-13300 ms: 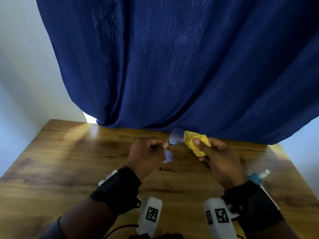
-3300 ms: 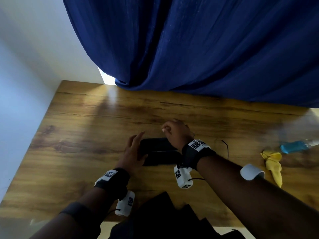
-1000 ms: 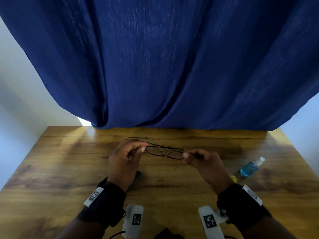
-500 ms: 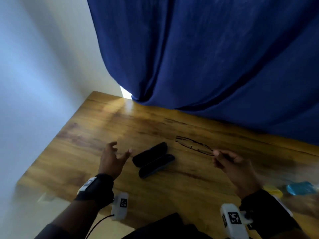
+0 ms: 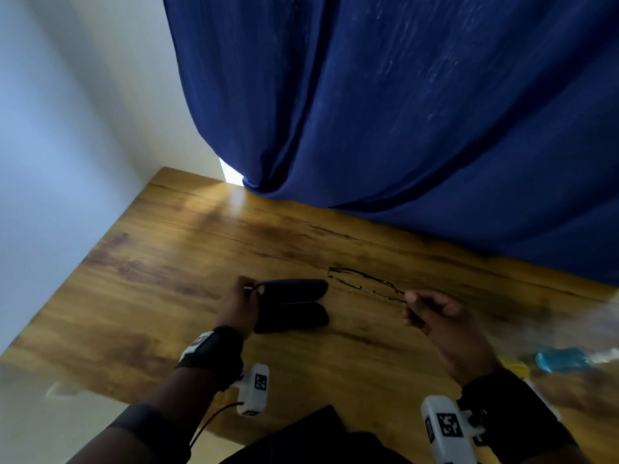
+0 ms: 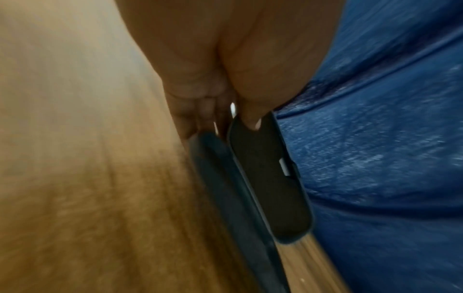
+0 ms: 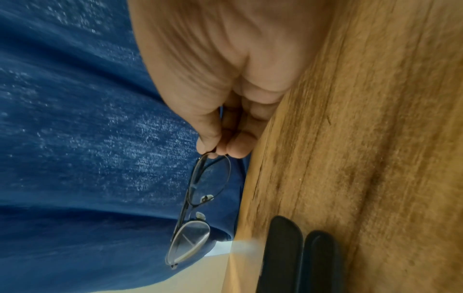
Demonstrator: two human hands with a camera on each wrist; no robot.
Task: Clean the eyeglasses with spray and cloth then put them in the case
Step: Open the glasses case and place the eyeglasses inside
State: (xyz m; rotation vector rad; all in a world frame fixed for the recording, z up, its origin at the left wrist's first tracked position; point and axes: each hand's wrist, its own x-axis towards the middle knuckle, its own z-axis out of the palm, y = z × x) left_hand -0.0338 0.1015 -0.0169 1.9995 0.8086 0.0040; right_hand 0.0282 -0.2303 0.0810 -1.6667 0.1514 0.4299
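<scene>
The case [image 5: 290, 305] lies open on the wooden surface [image 5: 160, 289], its 2 halves side by side, lid half on the far side. The left hand [image 5: 238, 308] grips the case at its left end: in the left wrist view the thumb presses inside the lid half while the fingers [image 6: 190, 117] curl behind it.

The glasses [image 5: 365, 284] are held in the air to the right of the case, apart from it, with the temples folded. The right hand [image 5: 445, 324] pinches them at their right end between thumb and curled fingers; the free lens points toward the case. The right wrist view shows the frame thin and dark, both lenses in place.

A blue spray bottle [image 5: 561, 359] lies on its side well to the right of the case, blurred. A yellow cloth [image 5: 516, 367] shows just beside the bottle, mostly hidden behind the right wrist.

A dark blue curtain [image 5: 402, 112] hangs beyond the case, at the far edge of the surface.
</scene>
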